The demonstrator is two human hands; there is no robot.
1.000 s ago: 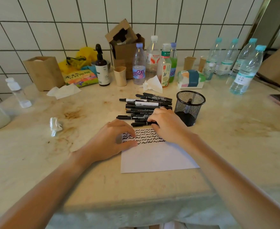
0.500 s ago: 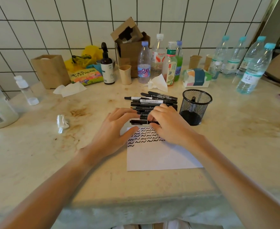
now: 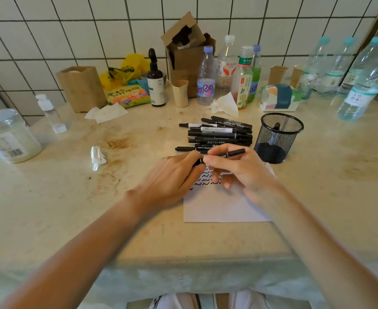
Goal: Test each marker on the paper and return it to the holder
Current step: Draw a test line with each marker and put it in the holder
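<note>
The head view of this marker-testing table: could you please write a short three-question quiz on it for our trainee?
1. True or false: both hands grip one black marker.
2. Where does the black wire-mesh holder stand relative to the pile of black markers: A left, B right, C in front?
3. What is drawn on the white paper sheet?

Key
1. True: left hand and right hand each grip an end.
2. B.
3. Black wavy lines.

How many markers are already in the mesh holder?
1: a marker shows its tip inside the mesh holder, near its middle; others lying low behind the dark mesh may be hidden.
</note>
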